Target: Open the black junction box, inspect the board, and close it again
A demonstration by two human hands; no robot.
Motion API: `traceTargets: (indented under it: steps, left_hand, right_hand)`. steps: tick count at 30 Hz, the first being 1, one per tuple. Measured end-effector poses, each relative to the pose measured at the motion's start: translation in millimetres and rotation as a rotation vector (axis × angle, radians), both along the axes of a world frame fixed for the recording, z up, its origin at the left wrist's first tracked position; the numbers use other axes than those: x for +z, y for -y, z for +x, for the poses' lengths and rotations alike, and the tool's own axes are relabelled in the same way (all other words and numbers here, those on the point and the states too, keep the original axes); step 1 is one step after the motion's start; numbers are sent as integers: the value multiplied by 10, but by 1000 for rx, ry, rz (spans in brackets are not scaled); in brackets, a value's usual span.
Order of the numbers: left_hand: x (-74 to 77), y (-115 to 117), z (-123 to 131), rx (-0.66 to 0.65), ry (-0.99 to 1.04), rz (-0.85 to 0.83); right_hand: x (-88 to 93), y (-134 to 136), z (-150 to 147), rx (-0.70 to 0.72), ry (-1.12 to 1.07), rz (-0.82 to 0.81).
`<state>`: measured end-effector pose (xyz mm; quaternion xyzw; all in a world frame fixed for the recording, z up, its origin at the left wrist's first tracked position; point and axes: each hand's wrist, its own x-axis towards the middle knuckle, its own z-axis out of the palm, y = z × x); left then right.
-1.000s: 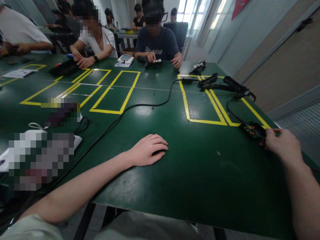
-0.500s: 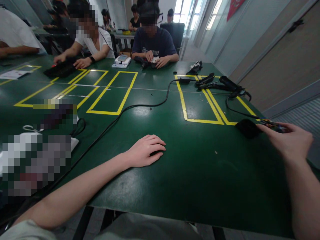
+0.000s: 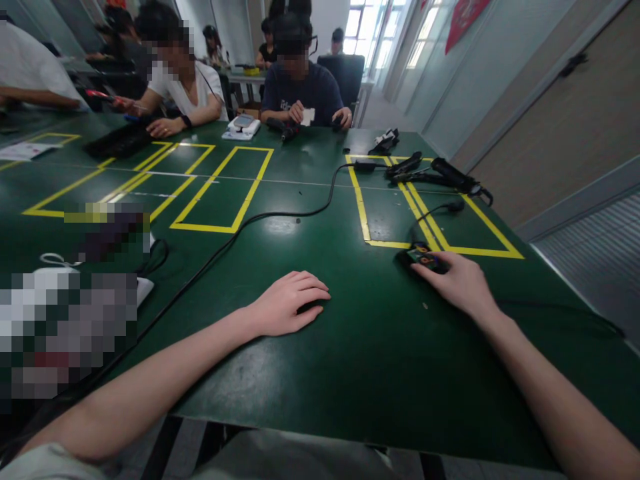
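Note:
My left hand (image 3: 293, 303) rests palm down on the green table (image 3: 350, 373), fingers slightly bent and apart, with no object visible in it. To the right, my right hand (image 3: 463, 280) grips a small black device with an exposed circuit board (image 3: 423, 255), where green and orange parts show. The device is at the near edge of a yellow tape outline (image 3: 397, 245); whether it touches the table I cannot tell. From its far side a thin black cord runs to a dark plug-like end (image 3: 454, 207). My fingers hide part of the device.
Black tool-like parts (image 3: 457, 175) lie at the far right. A long black cable (image 3: 260, 215) crosses the table from an inline box (image 3: 367, 166). Blurred-out items (image 3: 75, 327) lie at left. Across the table, co-workers handle parts near a white device (image 3: 241, 127).
My right hand has moved left from the table's right side, bringing the device and its cord along. My left hand stays put. Opposite, a co-worker's hands have moved apart.

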<state>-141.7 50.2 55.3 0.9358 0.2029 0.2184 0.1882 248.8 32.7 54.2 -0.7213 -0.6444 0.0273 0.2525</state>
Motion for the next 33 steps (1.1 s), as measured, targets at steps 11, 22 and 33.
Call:
traceTargets:
  steps: [11, 22, 33]
  left_hand:
    - [37, 25, 6, 38, 22, -25]
    - [105, 228, 57, -276, 146, -146]
    - [18, 72, 55, -118, -114, 60]
  right_hand:
    - [148, 148, -708, 496, -313, -27]
    - [53, 187, -734, 511, -439, -188]
    - [138, 233, -846, 587, -568, -333]
